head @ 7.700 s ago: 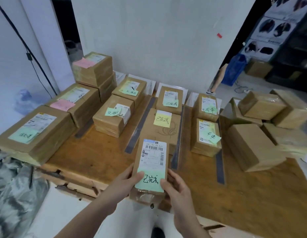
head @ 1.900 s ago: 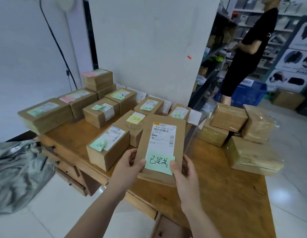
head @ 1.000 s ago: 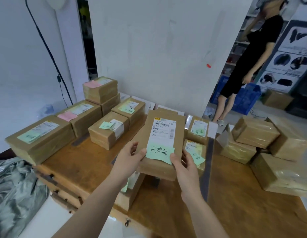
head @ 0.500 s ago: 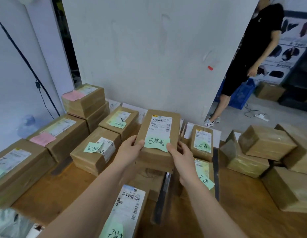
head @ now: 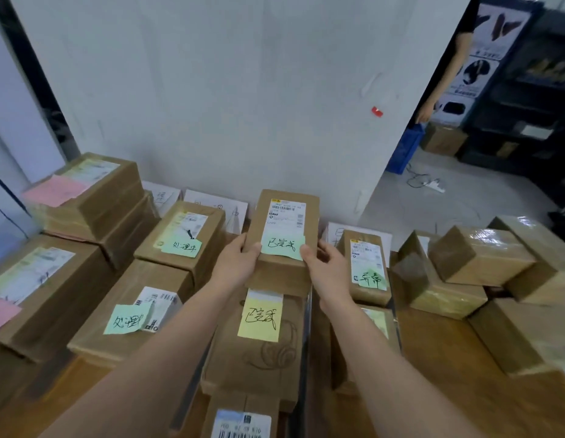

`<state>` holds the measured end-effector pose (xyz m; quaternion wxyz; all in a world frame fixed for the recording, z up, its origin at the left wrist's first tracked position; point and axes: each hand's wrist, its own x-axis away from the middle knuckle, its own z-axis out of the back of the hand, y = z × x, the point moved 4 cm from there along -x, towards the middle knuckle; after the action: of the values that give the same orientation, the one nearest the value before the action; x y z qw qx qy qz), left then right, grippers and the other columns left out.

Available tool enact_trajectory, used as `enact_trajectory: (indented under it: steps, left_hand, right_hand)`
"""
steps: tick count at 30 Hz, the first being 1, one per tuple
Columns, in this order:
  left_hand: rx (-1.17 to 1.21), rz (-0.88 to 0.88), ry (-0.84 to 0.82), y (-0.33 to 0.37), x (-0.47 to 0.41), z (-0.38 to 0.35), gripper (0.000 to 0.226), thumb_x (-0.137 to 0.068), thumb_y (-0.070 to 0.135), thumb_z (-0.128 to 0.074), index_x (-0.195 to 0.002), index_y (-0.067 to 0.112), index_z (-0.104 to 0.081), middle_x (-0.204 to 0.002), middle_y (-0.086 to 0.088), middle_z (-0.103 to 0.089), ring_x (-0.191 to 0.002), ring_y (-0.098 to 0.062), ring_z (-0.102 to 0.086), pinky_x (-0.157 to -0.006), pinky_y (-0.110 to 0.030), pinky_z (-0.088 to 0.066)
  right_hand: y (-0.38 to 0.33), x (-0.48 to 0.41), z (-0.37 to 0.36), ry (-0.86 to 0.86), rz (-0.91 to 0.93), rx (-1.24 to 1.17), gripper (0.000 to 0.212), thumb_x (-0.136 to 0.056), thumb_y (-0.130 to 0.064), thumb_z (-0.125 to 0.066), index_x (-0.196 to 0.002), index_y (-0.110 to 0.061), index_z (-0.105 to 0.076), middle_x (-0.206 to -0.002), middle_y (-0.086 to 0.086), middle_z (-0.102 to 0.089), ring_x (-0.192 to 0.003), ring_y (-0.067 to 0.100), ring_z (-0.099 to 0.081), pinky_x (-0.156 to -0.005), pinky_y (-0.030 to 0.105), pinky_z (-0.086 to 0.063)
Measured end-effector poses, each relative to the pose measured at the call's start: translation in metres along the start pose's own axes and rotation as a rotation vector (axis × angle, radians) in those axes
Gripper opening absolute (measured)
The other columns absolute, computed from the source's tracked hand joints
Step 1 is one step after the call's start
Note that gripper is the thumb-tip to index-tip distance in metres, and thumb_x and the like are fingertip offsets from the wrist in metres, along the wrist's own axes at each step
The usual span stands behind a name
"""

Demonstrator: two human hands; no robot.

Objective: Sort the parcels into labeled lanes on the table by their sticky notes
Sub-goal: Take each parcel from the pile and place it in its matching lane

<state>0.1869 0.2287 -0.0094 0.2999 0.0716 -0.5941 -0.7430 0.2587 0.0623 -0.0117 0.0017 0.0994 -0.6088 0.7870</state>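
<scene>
2 hands on 1 parcel (head: 285,222), green sticky note (head: 282,247) on its top. Left hand (head: 235,263) grips the near left corner, right hand (head: 328,267) the near right, thumbs on top by the note. Parcel sits at the far end of the middle lane, just beyond the yellow-noted parcel (head: 259,352), near the wall (head: 227,90). Contact underneath: cannot tell.

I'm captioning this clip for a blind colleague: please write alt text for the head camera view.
A left hand and right hand hold a parcel with a green sticky note at the far end of the middle row, beyond a parcel with a yellow note. Other noted parcels line the wooden table; plain parcels pile at right.
</scene>
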Motion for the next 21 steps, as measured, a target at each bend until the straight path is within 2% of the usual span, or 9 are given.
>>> enact_trajectory:
  steps: [4,7,11,16,18,21]
  left_hand:
    - [-0.046,-0.028,0.01,0.0,-0.013,-0.006,0.053,-0.1,0.037,-0.048,-0.148,0.019,-0.037,-0.14,0.0,-0.052,-0.121,-0.026,-0.054,-0.101,-0.051,-0.047]
    - [-0.069,-0.045,0.027,0.001,-0.018,-0.009,0.05,-0.1,0.037,-0.046,-0.146,0.019,-0.04,-0.136,-0.001,-0.055,-0.116,-0.029,-0.058,-0.098,-0.052,-0.049]
    - [-0.093,-0.072,0.028,0.0,-0.021,-0.009,0.046,-0.101,0.039,-0.045,-0.142,0.018,-0.046,-0.132,-0.002,-0.059,-0.116,-0.027,-0.058,-0.098,-0.052,-0.048]
    - [-0.196,-0.115,0.06,-0.002,-0.021,-0.008,0.055,-0.1,0.043,-0.043,-0.147,0.015,-0.037,-0.143,-0.006,-0.047,-0.133,-0.026,-0.044,-0.109,-0.048,-0.039]
    - [-0.265,-0.141,0.088,0.0,-0.019,-0.009,0.055,-0.098,0.045,-0.045,-0.145,0.015,-0.041,-0.14,-0.01,-0.047,-0.132,-0.029,-0.043,-0.108,-0.05,-0.039]
    - [-0.467,-0.27,0.162,0.013,-0.004,-0.013,0.045,-0.097,0.036,-0.052,-0.136,0.013,-0.047,-0.141,-0.009,-0.045,-0.135,-0.027,-0.035,-0.109,-0.046,-0.035]
  right_hand:
    - [0.002,-0.011,-0.005,0.008,-0.003,-0.003,0.037,-0.096,-0.026,-0.062,-0.132,-0.019,-0.06,-0.105,-0.012,-0.061,-0.091,0.001,-0.055,-0.069,0.013,-0.042]
    - [0.001,-0.016,-0.007,0.011,0.01,0.034,0.036,-0.097,-0.027,-0.06,-0.133,-0.02,-0.059,-0.11,-0.01,-0.062,-0.092,0.0,-0.054,-0.069,0.011,-0.041]
    - [0.0,-0.015,-0.008,0.014,0.032,0.074,0.035,-0.099,-0.031,-0.056,-0.133,-0.022,-0.058,-0.119,-0.008,-0.064,-0.107,0.007,-0.058,-0.079,0.018,-0.047]
    - [-0.001,-0.01,-0.003,0.016,0.053,0.178,0.051,-0.099,-0.041,-0.053,-0.145,-0.02,-0.045,-0.137,-0.003,-0.056,-0.124,0.014,-0.051,-0.096,0.029,-0.046]
    - [0.0,-0.006,0.002,0.028,0.082,0.215,0.056,-0.097,-0.045,-0.054,-0.147,-0.021,-0.042,-0.144,-0.002,-0.051,-0.13,0.016,-0.047,-0.104,0.034,-0.044]
    - [0.001,0.003,0.017,0.053,0.147,0.315,0.061,-0.096,-0.049,-0.055,-0.148,-0.021,-0.04,-0.149,-0.002,-0.046,-0.136,0.018,-0.043,-0.111,0.042,-0.04]
